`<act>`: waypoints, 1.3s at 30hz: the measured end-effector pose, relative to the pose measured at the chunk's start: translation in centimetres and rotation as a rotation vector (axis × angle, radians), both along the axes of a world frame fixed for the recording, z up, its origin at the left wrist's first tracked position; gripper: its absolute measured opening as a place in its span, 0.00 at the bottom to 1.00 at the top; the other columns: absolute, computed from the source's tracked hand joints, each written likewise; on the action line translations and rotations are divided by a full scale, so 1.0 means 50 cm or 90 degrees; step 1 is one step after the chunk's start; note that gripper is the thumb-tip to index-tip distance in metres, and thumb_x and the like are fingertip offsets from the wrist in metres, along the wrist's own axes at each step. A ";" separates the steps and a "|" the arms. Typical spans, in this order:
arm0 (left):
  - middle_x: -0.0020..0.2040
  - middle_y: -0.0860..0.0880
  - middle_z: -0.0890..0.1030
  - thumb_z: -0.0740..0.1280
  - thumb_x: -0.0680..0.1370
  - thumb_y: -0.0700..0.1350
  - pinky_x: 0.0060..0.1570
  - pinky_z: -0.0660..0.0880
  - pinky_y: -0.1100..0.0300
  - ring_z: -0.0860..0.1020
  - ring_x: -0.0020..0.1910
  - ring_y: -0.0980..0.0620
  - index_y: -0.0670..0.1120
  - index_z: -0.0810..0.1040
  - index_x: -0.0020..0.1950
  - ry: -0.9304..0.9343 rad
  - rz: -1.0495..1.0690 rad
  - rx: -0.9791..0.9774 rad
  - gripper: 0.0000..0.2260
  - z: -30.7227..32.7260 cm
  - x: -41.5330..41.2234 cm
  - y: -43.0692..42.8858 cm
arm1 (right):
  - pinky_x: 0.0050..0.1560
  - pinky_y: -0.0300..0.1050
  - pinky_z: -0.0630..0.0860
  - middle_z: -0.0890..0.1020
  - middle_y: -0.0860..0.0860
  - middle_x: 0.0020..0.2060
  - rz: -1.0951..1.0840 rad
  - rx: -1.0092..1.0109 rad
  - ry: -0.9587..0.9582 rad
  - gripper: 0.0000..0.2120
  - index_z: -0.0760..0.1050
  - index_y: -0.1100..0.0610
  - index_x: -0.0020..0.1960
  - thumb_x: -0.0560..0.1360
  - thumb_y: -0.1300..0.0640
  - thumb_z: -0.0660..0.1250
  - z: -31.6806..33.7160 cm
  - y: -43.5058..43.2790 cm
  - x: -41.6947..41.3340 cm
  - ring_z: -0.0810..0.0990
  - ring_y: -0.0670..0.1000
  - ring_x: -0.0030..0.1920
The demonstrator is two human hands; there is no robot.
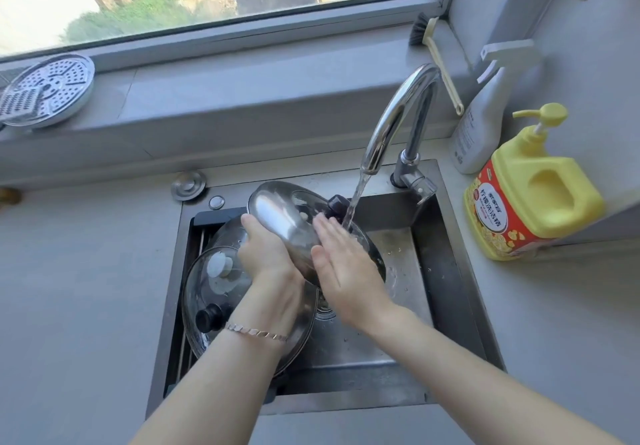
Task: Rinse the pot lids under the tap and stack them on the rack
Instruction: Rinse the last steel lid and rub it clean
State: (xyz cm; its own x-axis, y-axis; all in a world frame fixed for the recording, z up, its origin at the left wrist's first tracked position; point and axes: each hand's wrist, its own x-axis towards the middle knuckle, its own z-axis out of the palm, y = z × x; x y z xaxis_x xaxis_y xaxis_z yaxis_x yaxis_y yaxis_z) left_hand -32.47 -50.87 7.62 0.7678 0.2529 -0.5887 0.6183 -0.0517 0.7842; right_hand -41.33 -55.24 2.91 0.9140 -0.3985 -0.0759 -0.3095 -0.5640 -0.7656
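A steel pot lid with a dark knob is held tilted over the sink. My left hand grips its near left rim. My right hand lies flat on the lid's top, fingers spread, just below the knob. Water runs from the chrome tap and lands beside the knob, at my right fingertips. Below my left wrist, a glass lid with a black knob leans on a dark rack at the sink's left side. Another steel lid sits behind it, mostly hidden.
The steel sink is set in a grey counter. A yellow detergent pump bottle and a white spray bottle stand at the right. A dish brush leans on the windowsill. A perforated steamer plate rests on the sill at left.
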 end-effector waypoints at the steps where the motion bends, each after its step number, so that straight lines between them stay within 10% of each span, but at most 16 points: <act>1: 0.55 0.44 0.79 0.56 0.79 0.55 0.55 0.74 0.55 0.77 0.52 0.44 0.41 0.76 0.56 0.010 0.015 -0.005 0.20 -0.001 0.006 0.001 | 0.75 0.41 0.46 0.57 0.50 0.75 0.015 -0.021 -0.033 0.31 0.54 0.57 0.75 0.77 0.43 0.41 0.001 0.012 -0.009 0.52 0.45 0.75; 16: 0.58 0.45 0.79 0.55 0.79 0.57 0.62 0.71 0.55 0.76 0.57 0.45 0.39 0.76 0.61 -0.017 0.060 -0.014 0.25 -0.004 -0.020 0.002 | 0.75 0.45 0.45 0.56 0.49 0.76 -0.132 0.122 0.133 0.33 0.55 0.56 0.76 0.77 0.38 0.45 -0.014 -0.004 -0.019 0.51 0.47 0.76; 20: 0.37 0.53 0.74 0.56 0.79 0.57 0.43 0.70 0.61 0.73 0.37 0.51 0.43 0.73 0.40 -0.014 0.039 -0.056 0.19 0.010 -0.052 0.009 | 0.70 0.47 0.56 0.65 0.57 0.72 -0.250 0.310 0.261 0.28 0.64 0.62 0.71 0.80 0.44 0.48 -0.073 -0.101 0.003 0.62 0.54 0.72; 24: 0.37 0.52 0.78 0.60 0.78 0.56 0.25 0.73 0.65 0.76 0.34 0.53 0.48 0.74 0.40 0.059 0.026 -0.168 0.15 0.003 -0.063 0.025 | 0.62 0.48 0.66 0.71 0.64 0.65 -0.226 0.282 0.349 0.21 0.68 0.66 0.66 0.81 0.55 0.48 -0.088 -0.167 0.005 0.70 0.60 0.65; 29: 0.41 0.49 0.80 0.62 0.77 0.57 0.42 0.76 0.55 0.78 0.37 0.49 0.46 0.76 0.46 0.092 -0.003 -0.184 0.14 -0.019 -0.024 0.030 | 0.52 0.48 0.67 0.74 0.62 0.61 -0.265 0.258 0.333 0.20 0.69 0.63 0.64 0.81 0.54 0.48 -0.097 -0.165 -0.004 0.72 0.61 0.61; 35: 0.34 0.47 0.84 0.61 0.78 0.57 0.30 0.79 0.60 0.82 0.31 0.49 0.44 0.81 0.45 0.084 -0.106 -0.234 0.18 -0.032 -0.041 0.042 | 0.69 0.51 0.58 0.63 0.57 0.73 -0.358 0.280 0.228 0.26 0.58 0.57 0.74 0.79 0.49 0.49 -0.089 -0.157 -0.062 0.61 0.57 0.72; 39: 0.38 0.42 0.84 0.56 0.78 0.61 0.41 0.80 0.55 0.83 0.35 0.46 0.41 0.85 0.42 0.131 -0.261 -0.320 0.28 -0.025 -0.033 0.064 | 0.56 0.50 0.67 0.73 0.57 0.55 -0.397 0.300 0.158 0.19 0.73 0.56 0.56 0.78 0.46 0.49 -0.077 -0.178 -0.056 0.71 0.57 0.61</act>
